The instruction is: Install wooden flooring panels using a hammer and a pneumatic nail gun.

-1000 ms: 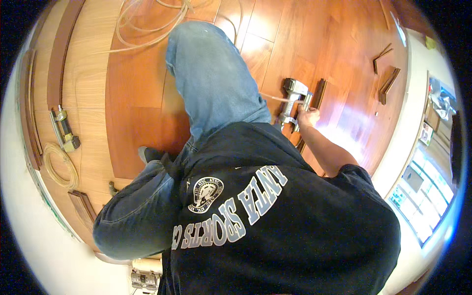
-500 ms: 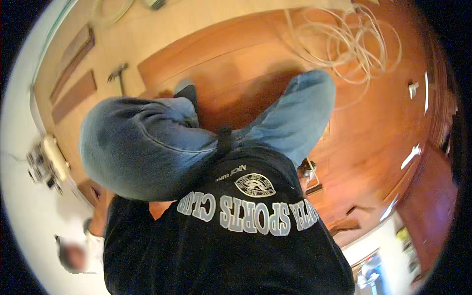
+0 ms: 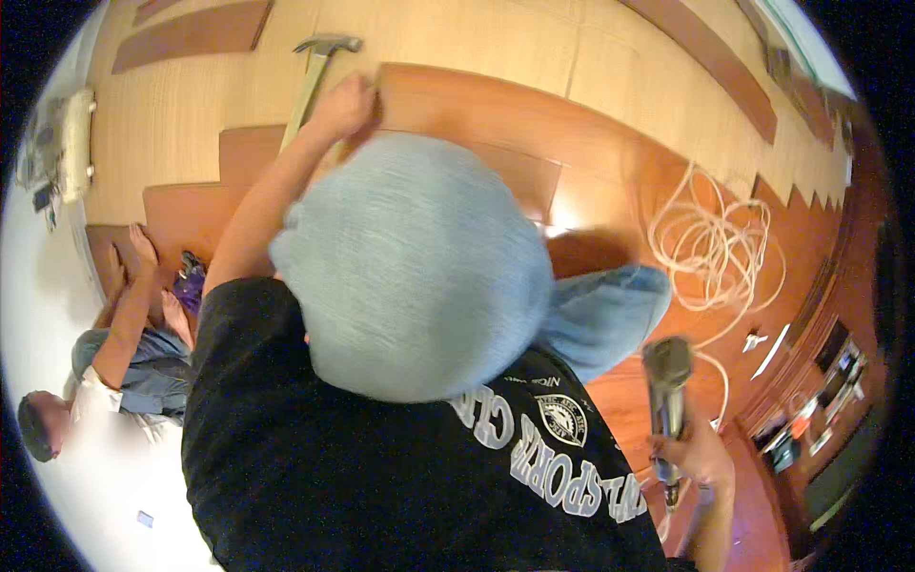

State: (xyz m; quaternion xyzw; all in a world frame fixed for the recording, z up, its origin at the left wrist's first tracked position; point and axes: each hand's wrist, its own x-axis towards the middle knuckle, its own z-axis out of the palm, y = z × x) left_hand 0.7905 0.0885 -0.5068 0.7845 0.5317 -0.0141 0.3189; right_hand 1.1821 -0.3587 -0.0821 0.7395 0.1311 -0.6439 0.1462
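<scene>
My left hand (image 3: pixel 348 107) reaches past my raised knee to the floor and is closed at the end of a reddish-brown floorboard (image 3: pixel 429 86). What its fingers hold, if anything, is hidden. A claw hammer (image 3: pixel 327 46) lies right beside it, with part of its handle behind my forearm. On the right, my right hand (image 3: pixel 701 453) is wrapped around a dark and silver air nail gun (image 3: pixel 667 410), held off the floor with its round cap upward. A fitting and a pale hose (image 3: pixel 664 526) show at its lower end.
A coil of pale hose (image 3: pixel 715 248) lies on the laid boards at right. Loose planks (image 3: pixel 195 36) rest on the pale underlay at far left, another (image 3: pixel 705 57) at far right. A co-worker (image 3: pixel 133 353) sits by the left wall, near a compressor-like machine (image 3: pixel 71 143).
The view has swung, bringing the co-worker's body into sight. My left hand now shows beside the hammer, and my right hand with the nail gun has come up into plain view.
</scene>
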